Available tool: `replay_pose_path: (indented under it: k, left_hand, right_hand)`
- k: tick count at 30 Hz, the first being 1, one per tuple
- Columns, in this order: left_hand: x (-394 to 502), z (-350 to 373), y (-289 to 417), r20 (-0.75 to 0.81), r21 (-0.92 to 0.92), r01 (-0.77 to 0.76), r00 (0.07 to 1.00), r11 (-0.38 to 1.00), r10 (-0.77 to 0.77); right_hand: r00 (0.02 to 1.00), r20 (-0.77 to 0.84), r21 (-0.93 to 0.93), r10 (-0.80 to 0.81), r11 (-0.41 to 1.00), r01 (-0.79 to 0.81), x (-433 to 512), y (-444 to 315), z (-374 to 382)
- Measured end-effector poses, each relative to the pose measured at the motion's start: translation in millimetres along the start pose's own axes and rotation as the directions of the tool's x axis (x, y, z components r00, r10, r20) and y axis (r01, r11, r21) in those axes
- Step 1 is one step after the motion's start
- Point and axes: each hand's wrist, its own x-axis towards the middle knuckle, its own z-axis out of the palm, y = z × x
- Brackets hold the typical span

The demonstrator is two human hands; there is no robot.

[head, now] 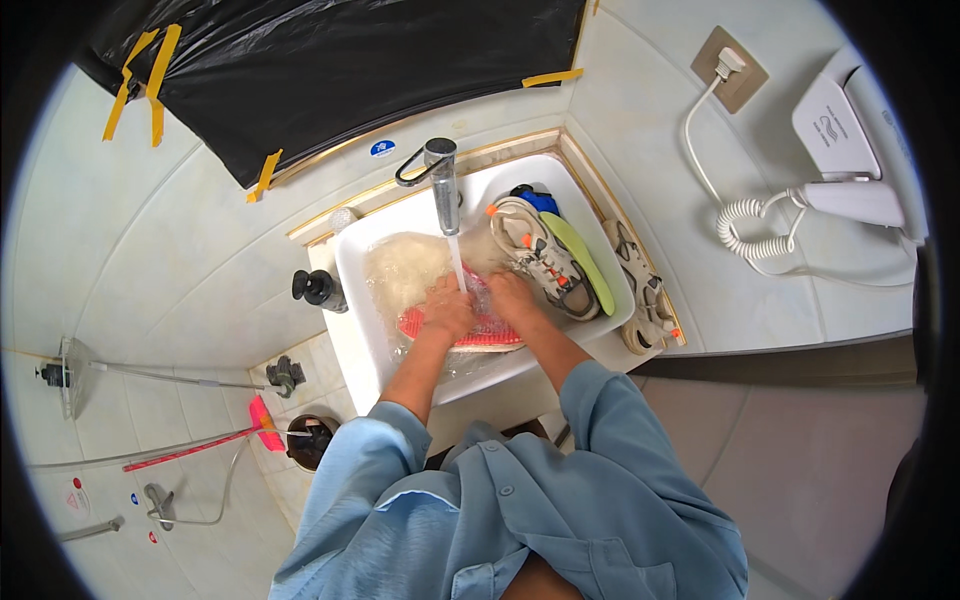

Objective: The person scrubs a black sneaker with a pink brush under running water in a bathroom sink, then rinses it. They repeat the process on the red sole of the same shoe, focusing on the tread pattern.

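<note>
A red ribbed article (pixel 487 337) with a pale lower edge lies partly under water in the white sink (pixel 355 315); whether it is a shoe I cannot tell. My left hand (pixel 448 313) grips its left part, fingers pointing towards the tap. On its right side, my right hand (pixel 511 298) is curled around it, its fingertips hidden. Water runs from the chrome tap (pixel 445 199) between both hands. Right of them, a beige lace-up sneaker (pixel 541 255) with orange details leans in the sink beside a lime-green insole (pixel 583 264). Behind the sneaker sits a blue item (pixel 541 201), partly hidden.
Another beige sneaker (pixel 639 289) stands on the ledge right of the sink. A dark pump bottle (pixel 321 289) is at the left rim. A white hair dryer (pixel 855 201) hangs on the right wall. Below left are a bin (pixel 313 442) and a pink broom (pixel 265 424).
</note>
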Motion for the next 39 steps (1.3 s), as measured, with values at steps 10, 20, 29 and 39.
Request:
replay_pose_path:
  k: [10, 20, 29, 39]
  left_hand:
    - [-3, 2, -14, 0.054, -0.181, 0.021, 0.998, 0.983, -0.011]
    - [-9, -3, -12, 0.067, -0.065, 0.041, 0.997, 0.997, -0.037]
    - [-22, 0, -29, 0.087, -0.235, 0.013, 0.996, 0.972, 0.007]
    - [-44, 6, -26, -0.134, -0.237, -0.071, 0.99, 0.969, 0.039]
  right_hand:
    - [0.986, -0.145, 0.008, -0.083, 0.996, 0.085, 0, -9, 9]
    - [0.989, -0.089, -0.04, -0.116, 0.993, 0.113, 2, -7, 15]
    - [0.951, -0.079, -0.157, -0.299, 0.946, 0.284, -8, -11, 7]
    - [0.93, -0.057, -0.188, -0.362, 0.919, 0.346, -16, -24, -7]
